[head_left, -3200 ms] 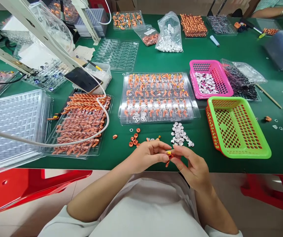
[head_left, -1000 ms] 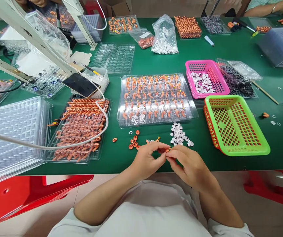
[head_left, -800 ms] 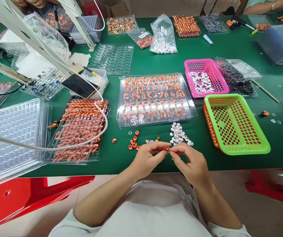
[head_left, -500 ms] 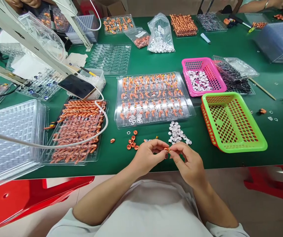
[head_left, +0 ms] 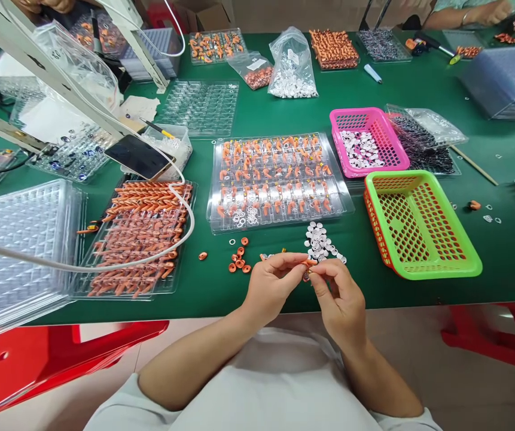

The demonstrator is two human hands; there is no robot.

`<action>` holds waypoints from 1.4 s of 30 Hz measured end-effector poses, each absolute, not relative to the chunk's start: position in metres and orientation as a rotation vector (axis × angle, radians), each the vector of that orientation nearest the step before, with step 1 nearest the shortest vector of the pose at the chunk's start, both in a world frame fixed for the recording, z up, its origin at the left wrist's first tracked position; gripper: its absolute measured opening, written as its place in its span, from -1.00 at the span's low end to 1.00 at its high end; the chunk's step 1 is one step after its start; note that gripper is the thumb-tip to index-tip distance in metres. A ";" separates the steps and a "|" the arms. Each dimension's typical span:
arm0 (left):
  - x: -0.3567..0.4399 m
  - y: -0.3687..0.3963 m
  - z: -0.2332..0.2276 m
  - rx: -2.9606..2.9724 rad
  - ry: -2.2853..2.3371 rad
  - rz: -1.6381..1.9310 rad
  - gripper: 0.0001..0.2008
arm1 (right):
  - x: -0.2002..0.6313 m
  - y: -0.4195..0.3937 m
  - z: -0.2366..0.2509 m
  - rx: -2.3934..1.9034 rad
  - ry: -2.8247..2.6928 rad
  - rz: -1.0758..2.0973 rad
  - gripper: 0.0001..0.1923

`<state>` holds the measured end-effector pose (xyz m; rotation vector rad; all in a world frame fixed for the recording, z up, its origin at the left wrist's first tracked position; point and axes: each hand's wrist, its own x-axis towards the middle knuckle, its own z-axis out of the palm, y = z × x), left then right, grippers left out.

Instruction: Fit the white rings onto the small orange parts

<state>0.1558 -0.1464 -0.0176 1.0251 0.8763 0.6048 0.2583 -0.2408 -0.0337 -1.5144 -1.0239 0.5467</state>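
My left hand (head_left: 271, 282) and my right hand (head_left: 340, 299) meet at the table's near side, fingertips pinched together. Between thumb and finger, the left holds a small orange plastic part (head_left: 311, 262); the right fingertips grip its lower end, where something small and dark shows, too covered to make out. Just beyond my fingers lies a pile of white round discs (head_left: 320, 240). Several orange cup-shaped pieces (head_left: 239, 261) sit left of my left hand. Farther back is a clear tray (head_left: 344, 200) filled with rows of orange parts and some white rings.
To the right stand a green basket (head_left: 475, 263) and a pink basket (head_left: 338, 114) with white discs. On the left are a tray of orange parts (head_left: 136, 239), stacked clear trays (head_left: 19, 233), a phone (head_left: 138, 157) and a white cable (head_left: 82, 267). Another person's hands (head_left: 494, 12) work across the table.
The orange part has turned between my fingers, so that its orange end now sticks out above the right fingertips. Both hands stay close together in nearly the same place.
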 end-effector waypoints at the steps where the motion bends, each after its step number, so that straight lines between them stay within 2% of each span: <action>1: 0.156 -0.147 -0.018 1.025 0.870 0.603 -0.87 | 0.258 -0.241 -0.034 -1.513 -0.978 0.578 -0.88; 11: 0.153 -0.152 -0.026 1.205 0.898 0.624 -0.85 | 0.252 -0.238 -0.039 -1.330 -0.692 0.826 -0.94; 25: 0.145 -0.149 -0.018 1.169 0.829 0.517 -0.75 | 0.256 -0.240 -0.040 -1.522 -0.803 0.639 -0.95; 34: 0.146 -0.149 -0.022 1.222 0.850 0.538 -0.82 | 0.257 -0.240 -0.040 -1.530 -0.854 0.638 -0.95; 42: 0.144 -0.150 -0.024 1.330 0.863 0.543 -0.78 | 0.258 -0.238 -0.040 -1.563 -0.938 0.599 -0.95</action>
